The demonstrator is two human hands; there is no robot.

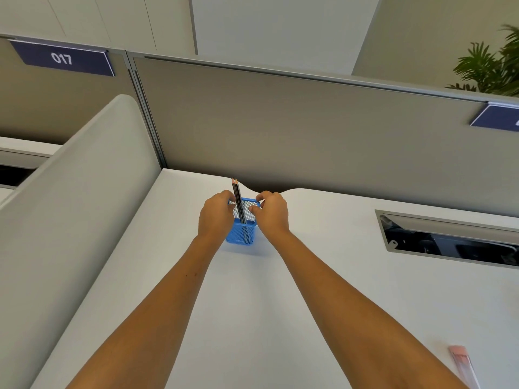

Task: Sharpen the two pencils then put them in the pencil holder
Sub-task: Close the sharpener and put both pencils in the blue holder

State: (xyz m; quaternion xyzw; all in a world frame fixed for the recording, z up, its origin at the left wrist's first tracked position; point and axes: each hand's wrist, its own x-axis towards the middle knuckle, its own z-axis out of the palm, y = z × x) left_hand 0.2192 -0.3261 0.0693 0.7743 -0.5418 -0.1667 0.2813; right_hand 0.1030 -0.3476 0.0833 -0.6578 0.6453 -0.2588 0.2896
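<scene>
On the desk, near edge to far wall:

Desk (323, 276): white top, running from the lower edge up to the grey partition.

Packet (463, 366): a pinkish flat item at 4 o'clock near the lower right edge, well apart from the hands; what it is cannot be told.

Forearms: both bare, reaching from 6 o'clock up toward the centre.

Left hand (214, 220): fingers curled round the left side of the holder near its rim, gripping it.

Right hand (272, 216): thumb and fingers pinching the right side of the holder's rim.

Holder (240, 234): blue mesh cup, upright on the desk between the two hands, at centre.

Pencils (237, 197): two dark pencils side by side inside the holder, leaning slightly to 11 o'clock, sharpened tips up and standing above the rim.

Cable slot (449, 240): grey-framed opening set in the desk at 3 o'clock, dark inside.

Side panel (84, 192): pale rounded divider at 9 o'clock.

Partition (295, 130): grey wall behind the desk, toward 12 o'clock.

Sign (63, 58): dark blue plate reading 017, at 10 o'clock on the partition's top.

Second sign (497, 117): dark blue, cut by the right edge at 2 o'clock.

Plant (488, 66): green fronds beyond the partition at 2 o'clock.
</scene>
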